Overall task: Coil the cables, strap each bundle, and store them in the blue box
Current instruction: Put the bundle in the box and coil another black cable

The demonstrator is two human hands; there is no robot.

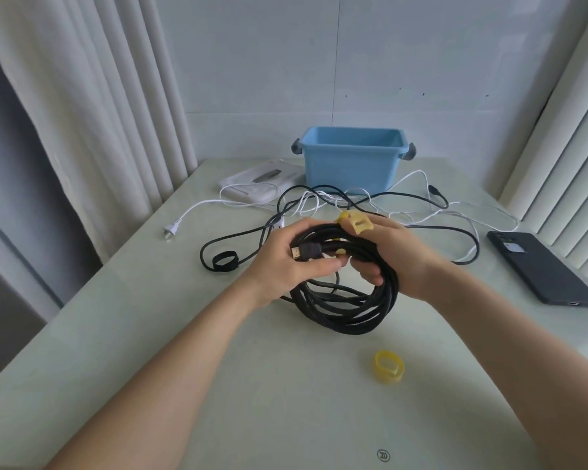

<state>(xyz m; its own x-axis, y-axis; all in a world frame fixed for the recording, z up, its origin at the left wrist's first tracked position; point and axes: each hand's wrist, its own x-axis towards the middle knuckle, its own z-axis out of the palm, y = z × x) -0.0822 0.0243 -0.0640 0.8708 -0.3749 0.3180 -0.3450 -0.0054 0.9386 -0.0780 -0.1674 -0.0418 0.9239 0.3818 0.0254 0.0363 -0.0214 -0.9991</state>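
In front of the blue box (350,161), the left hand (286,259), curled round the coiled black HDMI cable (353,307) at its plug, should clamp the loops flat while the right hand (398,256), pinching the yellow strap (357,222), draws it snug round every strand.

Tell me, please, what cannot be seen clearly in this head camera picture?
- Floor of the blue plastic box: head view, hidden by its front wall.
- Whether the yellow flat strap closes round the coiled black cable: head view, left hand and right hand cover it.
- White flat object beside the box: head view, too blurred to name.
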